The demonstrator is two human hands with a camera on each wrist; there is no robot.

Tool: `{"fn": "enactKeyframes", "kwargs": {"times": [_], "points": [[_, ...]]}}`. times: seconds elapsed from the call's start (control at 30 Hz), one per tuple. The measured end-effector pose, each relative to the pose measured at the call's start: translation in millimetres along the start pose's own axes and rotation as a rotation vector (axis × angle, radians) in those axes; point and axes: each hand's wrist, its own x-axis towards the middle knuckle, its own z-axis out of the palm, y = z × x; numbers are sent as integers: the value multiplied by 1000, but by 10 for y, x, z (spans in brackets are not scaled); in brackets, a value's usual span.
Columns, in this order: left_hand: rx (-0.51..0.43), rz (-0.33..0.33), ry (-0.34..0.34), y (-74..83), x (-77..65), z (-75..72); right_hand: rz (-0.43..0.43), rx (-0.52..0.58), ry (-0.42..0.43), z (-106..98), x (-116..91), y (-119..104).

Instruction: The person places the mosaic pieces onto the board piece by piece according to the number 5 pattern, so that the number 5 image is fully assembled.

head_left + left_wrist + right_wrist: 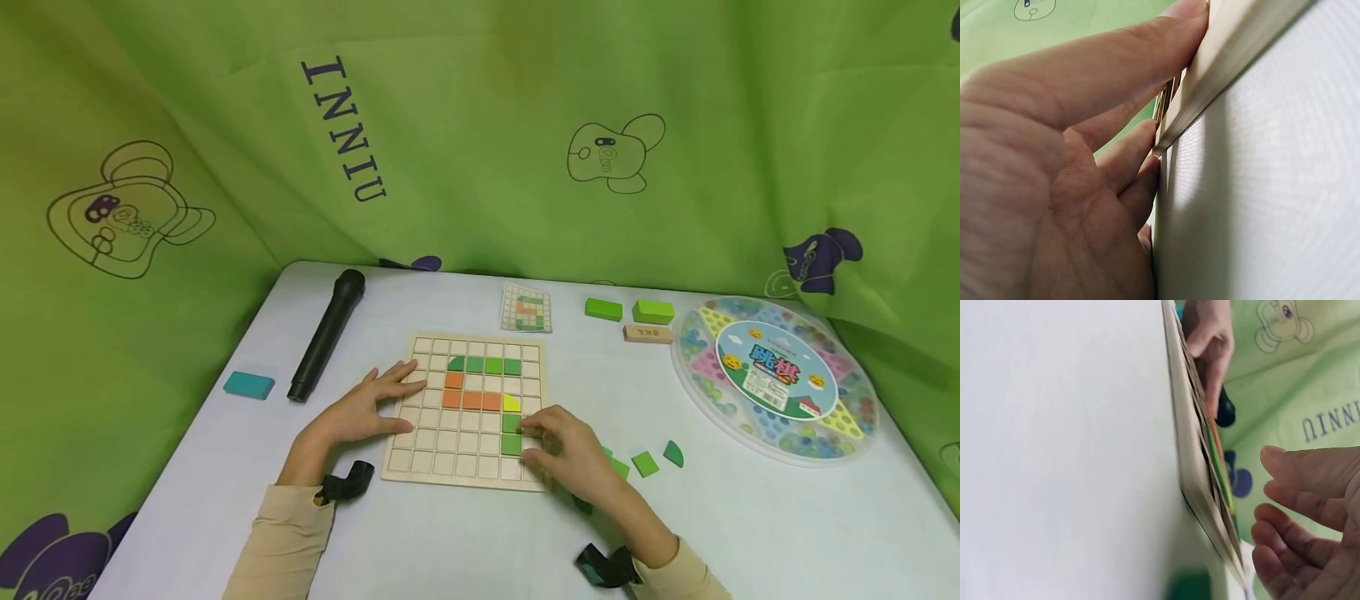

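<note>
A wooden grid board lies flat on the white table. Set in its cells are green tiles along an upper row, orange tiles, a yellow rounded tile and green squares below it. My left hand rests on the board's left edge, thumb and fingers spread. Over the board's right edge hovers my right hand, beside the lower green squares. The right wrist view shows its bent fingers apart from the thumb, with nothing between them.
Loose green tiles and a green quarter-round tile lie right of the board. Behind it is a pattern card. Green blocks, a wooden block and a round game box stand right; a black microphone and teal block left.
</note>
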Motion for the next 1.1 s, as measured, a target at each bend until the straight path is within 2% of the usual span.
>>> {"fn": "enactKeyframes", "kwargs": {"times": [0.17, 0.3, 0.6, 0.9, 1.1], "points": [[-4, -4, 3, 15, 10, -8, 52, 3, -11, -218, -130, 68], [-3, -11, 4, 26, 10, -19, 77, -35, -28, -322, -300, 119], [-2, 7, 13, 4, 5, -21, 63, -121, -62, -312, -693, 172], [-9, 18, 12, 6, 6, -11, 105, -151, -75, -259, -727, 153], [-9, 15, 11, 4, 6, -1, 58, -192, -55, -246, -740, 129]]}}
